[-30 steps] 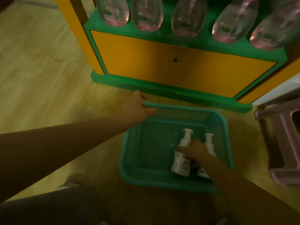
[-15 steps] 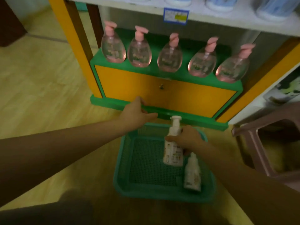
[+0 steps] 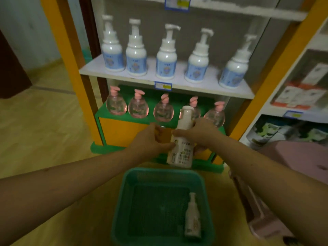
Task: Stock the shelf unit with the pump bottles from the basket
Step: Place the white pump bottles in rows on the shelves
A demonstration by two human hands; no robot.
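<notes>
Two hands met on one white pump bottle (image 3: pixel 181 139) that I watched held upright above the basket (image 3: pixel 127 201), in front of the shelf unit (image 3: pixel 71 50). My right hand (image 3: pixel 197 134) curled round its shoulder; my left hand (image 3: pixel 150 141) pinched its side with thumb and fingers. Its label print was too blurred to read, and it hid part of one pink bottle in the bottom row (image 3: pixel 163 110). Price tags on the shelf edges were also unreadable. Inside the green basket on the floor lay one more white pump bottle (image 3: pixel 192 217), near the right wall. Five blue-labelled bottles (image 3: pixel 166 63) stood on the white shelf above.
</notes>
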